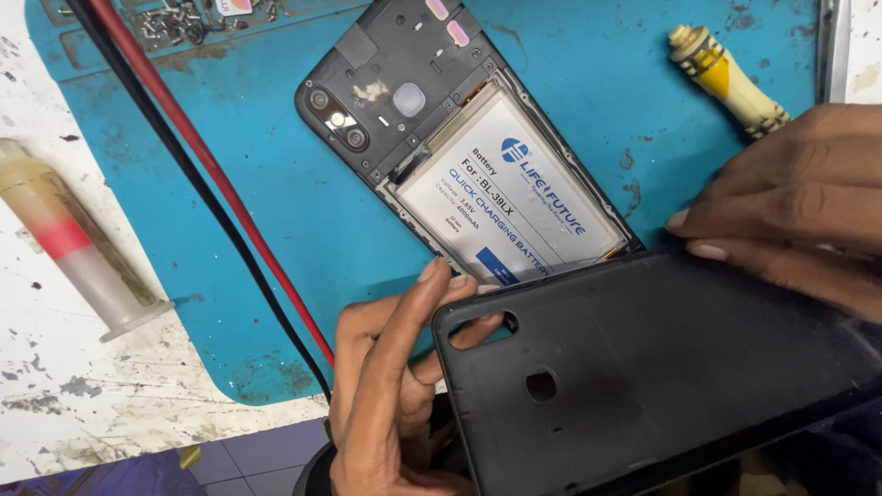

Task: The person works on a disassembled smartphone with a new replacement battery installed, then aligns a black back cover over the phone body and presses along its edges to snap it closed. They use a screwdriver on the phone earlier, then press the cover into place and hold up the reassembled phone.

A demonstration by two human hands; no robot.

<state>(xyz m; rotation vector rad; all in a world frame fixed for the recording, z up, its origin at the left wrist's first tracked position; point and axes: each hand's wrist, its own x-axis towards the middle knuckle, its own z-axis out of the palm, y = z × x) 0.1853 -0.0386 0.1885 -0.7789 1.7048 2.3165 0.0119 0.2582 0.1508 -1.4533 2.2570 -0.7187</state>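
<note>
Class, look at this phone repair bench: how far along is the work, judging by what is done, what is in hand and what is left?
Done: the opened phone lies face down on the blue mat, its white battery seated and exposed. In hand: the left hand and right hand both hold the black back cover, which is detached and overlaps the phone's lower end. Left: the cover is not yet on the phone. Loose screws lie at the mat's top edge.
</note>
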